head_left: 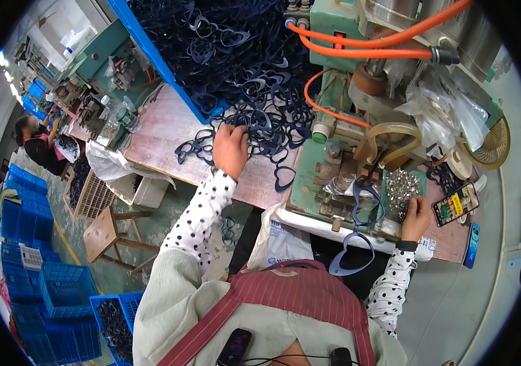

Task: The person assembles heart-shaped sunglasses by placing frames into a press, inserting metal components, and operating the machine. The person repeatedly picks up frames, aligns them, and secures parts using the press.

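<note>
My left hand [231, 151] reaches to the near edge of a heap of dark blue heart-shaped glasses frames [260, 116]. Its fingers are bent down and closed among them, at what looks like one frame; the tips are hidden. A single blue glasses frame [355, 241] hangs at the front of the green bench machine [306, 198], one lens rim below the table edge. Over at the right, my right hand [418, 218] rests beside a pile of small silvery metal parts [402, 190]. Its fingers are pinched together, and anything between them is too small to make out.
Orange air hoses [382, 46] cross above the machine. A blue crate [169, 67] full of frames lies tipped onto the table. Right of my right hand lies a phone [455, 205]. Blue crates [68, 290] and a wooden stool [103, 235] stand left; another person [43, 146] sits farther off.
</note>
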The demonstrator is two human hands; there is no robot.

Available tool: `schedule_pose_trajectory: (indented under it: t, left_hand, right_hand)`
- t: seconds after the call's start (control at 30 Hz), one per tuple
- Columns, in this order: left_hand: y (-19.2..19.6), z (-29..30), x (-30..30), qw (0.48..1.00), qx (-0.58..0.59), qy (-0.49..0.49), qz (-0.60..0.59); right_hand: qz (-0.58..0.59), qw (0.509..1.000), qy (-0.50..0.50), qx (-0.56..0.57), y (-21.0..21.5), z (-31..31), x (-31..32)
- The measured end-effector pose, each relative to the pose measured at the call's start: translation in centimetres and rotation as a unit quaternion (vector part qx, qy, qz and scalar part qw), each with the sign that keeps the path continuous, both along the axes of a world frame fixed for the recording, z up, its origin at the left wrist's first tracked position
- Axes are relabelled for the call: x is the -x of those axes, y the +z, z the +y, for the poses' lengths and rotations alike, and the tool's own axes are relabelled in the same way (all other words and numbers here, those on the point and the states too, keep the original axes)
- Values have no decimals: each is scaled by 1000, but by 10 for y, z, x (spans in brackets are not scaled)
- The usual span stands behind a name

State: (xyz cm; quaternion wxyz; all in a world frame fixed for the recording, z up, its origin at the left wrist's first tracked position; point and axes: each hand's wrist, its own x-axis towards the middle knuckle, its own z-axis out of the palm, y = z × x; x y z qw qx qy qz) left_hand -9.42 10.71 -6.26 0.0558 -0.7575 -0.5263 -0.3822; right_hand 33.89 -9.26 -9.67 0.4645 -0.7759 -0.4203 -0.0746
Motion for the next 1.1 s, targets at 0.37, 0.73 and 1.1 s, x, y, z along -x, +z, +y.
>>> schedule_pose_trajectory:
  t: [0.37, 0.73, 1.1]
  left_hand:
    - [30, 66, -50, 936, 132, -83, -314]
    - [36, 11, -27, 817, 342, -215, -412]
    - [133, -104, -67, 787, 328, -400, -336]
  right_hand:
    - [-16, 999, -28, 12, -14, 1, -8]
    - [112, 993, -33, -31, -3, 4, 1]
    - [253, 937, 218, -105, 96, 19, 103]
